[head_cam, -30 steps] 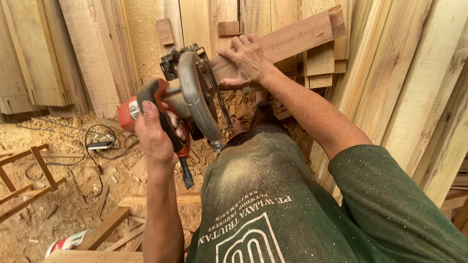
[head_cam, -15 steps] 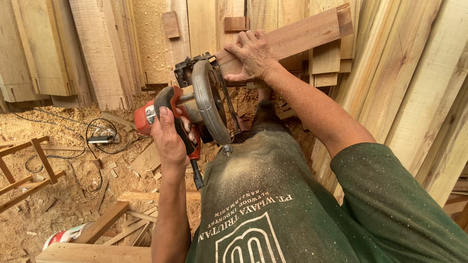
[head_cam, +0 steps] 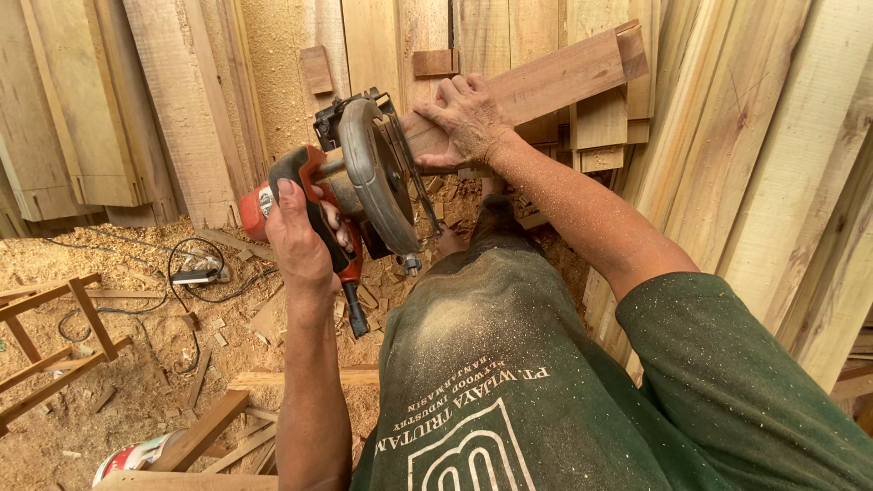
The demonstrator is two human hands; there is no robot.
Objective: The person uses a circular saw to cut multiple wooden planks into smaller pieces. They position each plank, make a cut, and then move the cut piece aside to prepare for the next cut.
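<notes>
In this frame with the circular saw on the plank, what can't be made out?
Head view:
- Blade teeth and cut line: hidden behind the circular saw guard.
- Left hand fingertips: wrapped round the handle.
- Plank under the right hand: covered.
- Red-and-white can: cut off by the bottom edge.

The saw blade is hidden inside the grey guard of the circular saw (head_cam: 364,177). The near end of the wooden board (head_cam: 546,82) is covered by the right hand (head_cam: 468,118), so where the saw meets the wood cannot be seen. The left hand (head_cam: 296,241) hides most of the saw's handle. The wooden frame (head_cam: 55,336) is cut off at the left edge. The red and white can (head_cam: 132,455) is half hidden behind a wood strip.
</notes>
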